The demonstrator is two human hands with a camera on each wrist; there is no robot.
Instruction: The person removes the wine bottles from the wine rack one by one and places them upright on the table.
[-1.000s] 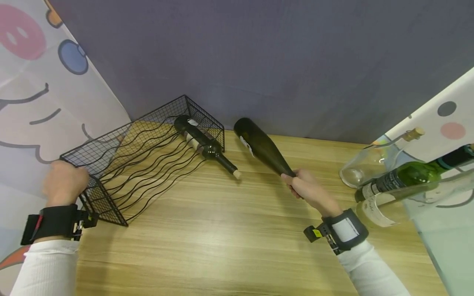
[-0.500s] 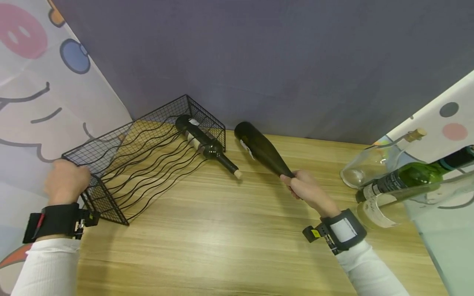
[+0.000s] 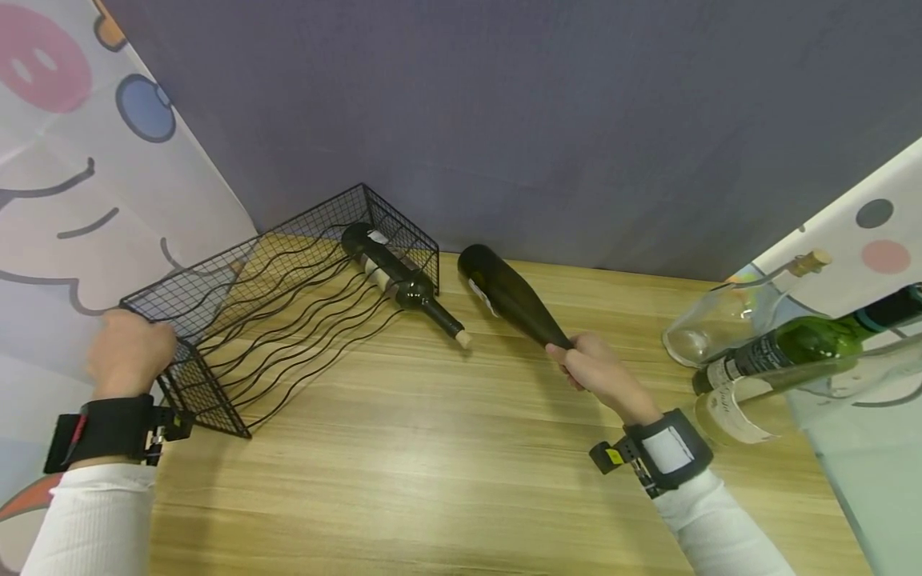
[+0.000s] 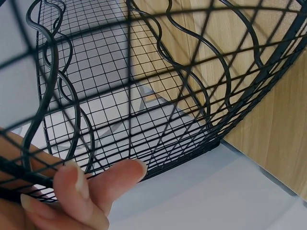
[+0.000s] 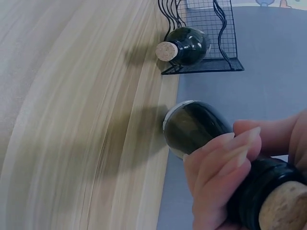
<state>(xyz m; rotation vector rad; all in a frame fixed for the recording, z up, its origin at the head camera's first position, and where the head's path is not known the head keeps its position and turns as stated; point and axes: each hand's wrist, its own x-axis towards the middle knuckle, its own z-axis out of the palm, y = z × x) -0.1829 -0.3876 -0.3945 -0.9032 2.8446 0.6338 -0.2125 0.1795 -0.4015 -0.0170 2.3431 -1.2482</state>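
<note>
Fingers of my right hand [image 3: 592, 365] are curled tight round the neck of a dark green bottle [image 3: 510, 296], thumb and fingertips wrapped just below the cork end, which shows by my palm in the right wrist view. Over on the other side, my left hand [image 3: 130, 352] grips the near left corner of the black wire rack [image 3: 216, 320]; in the left wrist view my fingers [image 4: 115, 177] hook over the mesh edge, closed on the wire.

Bottle in hand lies almost flat, held just above the wooden table [image 3: 446, 472], its base pointing away from me toward the grey back wall and its neck running back into my fist. It sits just to the right of the rack, near the rack's right end wall but apart from it. My two hands are well apart, the rack stretching between them.

Glass is very dark, nearly black-green, slim with long sloping shoulders, and a pale label shows on its side near the base. From the right wrist view I see its round bottom end, glossy.

Already lying in the rack's far right slot is a second dark bottle [image 3: 394, 278] with a white label, its corked neck poking out over the table toward me. At the far right lie a clear bottle [image 3: 720, 320] and a green bottle [image 3: 792, 340].
</note>
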